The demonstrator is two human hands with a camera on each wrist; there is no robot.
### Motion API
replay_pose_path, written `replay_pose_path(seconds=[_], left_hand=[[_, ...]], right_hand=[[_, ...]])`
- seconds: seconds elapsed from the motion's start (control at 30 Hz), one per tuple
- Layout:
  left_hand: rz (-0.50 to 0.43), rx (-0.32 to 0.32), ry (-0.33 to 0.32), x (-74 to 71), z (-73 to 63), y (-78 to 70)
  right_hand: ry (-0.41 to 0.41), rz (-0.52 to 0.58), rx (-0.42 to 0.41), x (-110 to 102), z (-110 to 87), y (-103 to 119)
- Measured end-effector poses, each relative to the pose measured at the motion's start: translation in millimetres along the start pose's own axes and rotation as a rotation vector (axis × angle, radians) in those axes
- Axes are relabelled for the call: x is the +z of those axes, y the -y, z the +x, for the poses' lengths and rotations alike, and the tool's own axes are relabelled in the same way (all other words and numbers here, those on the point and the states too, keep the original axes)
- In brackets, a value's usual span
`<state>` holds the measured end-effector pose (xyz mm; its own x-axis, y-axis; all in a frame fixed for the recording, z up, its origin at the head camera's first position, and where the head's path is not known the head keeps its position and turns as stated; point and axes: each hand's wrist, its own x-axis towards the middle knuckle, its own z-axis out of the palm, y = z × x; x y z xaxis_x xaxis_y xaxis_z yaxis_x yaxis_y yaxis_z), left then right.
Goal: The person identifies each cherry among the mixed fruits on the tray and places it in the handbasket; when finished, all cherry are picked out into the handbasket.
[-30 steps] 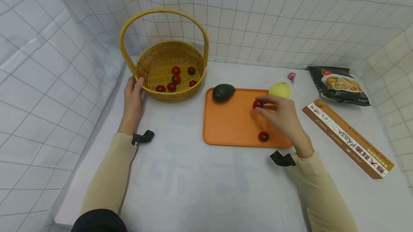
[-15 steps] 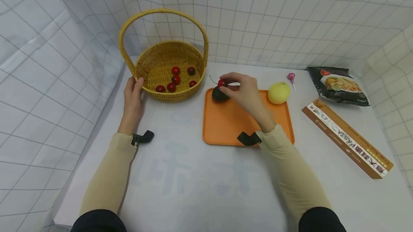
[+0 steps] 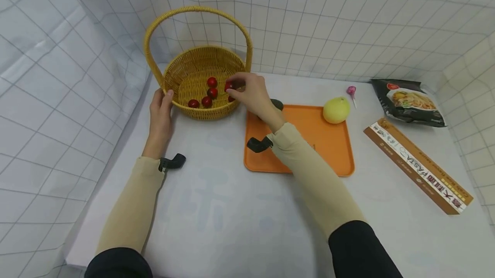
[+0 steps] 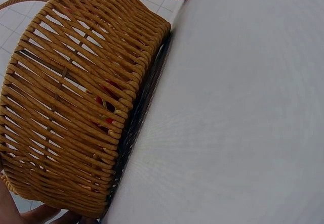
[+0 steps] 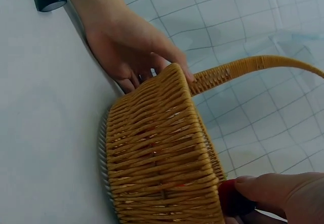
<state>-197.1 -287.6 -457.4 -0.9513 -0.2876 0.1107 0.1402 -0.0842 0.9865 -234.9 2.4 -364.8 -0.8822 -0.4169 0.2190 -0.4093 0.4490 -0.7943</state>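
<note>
A yellow wicker basket with a tall arched handle stands at the back left, several red cherries inside. My left hand grips its left rim, thumb over the edge and fingers outside; the right wrist view shows this left hand too. Over the basket's right side, my right hand pinches a dark red cherry between thumb and fingers. Beneath my right arm lies an orange tray. The avocado at its back left corner is mostly hidden by my hand.
A yellow-green round fruit sits at the tray's back right. Beyond it are a pink lollipop, a black noodle packet and a long brown pasta box. A checked cloth hangs behind.
My right hand has carried the cherry from the tray leftward, past the avocado, to the basket. My left hand keeps its grip on the rim. The view has shifted slightly.
</note>
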Motion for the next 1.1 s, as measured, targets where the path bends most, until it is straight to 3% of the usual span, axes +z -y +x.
replay_pose_path(seconds=[0.3, 0.53, 0.67, 0.87, 1.1], left_hand=[[0.073, 0.018, 0.017, 3.6, -1.9, -6.2], [0.038, 0.014, 0.043, 14.5, -11.9, -24.3], [0.038, 0.016, 0.035, 11.9, -10.2, -17.1], [0.048, 0.026, 0.026, 3.8, -1.4, 0.7], [0.130, 0.029, 0.009, -2.8, -2.2, -2.0]], right_hand=[[0.005, -0.039, 0.030, 21, 36.2, -3], [-0.003, -0.041, 0.073, 35, 62.4, -1], [-0.035, -0.019, 0.117, 51, 71.5, -1], [-0.118, 0.015, 0.170, 58, 68.0, 1], [-0.107, 0.065, 0.024, 32, 41.6, 5]])
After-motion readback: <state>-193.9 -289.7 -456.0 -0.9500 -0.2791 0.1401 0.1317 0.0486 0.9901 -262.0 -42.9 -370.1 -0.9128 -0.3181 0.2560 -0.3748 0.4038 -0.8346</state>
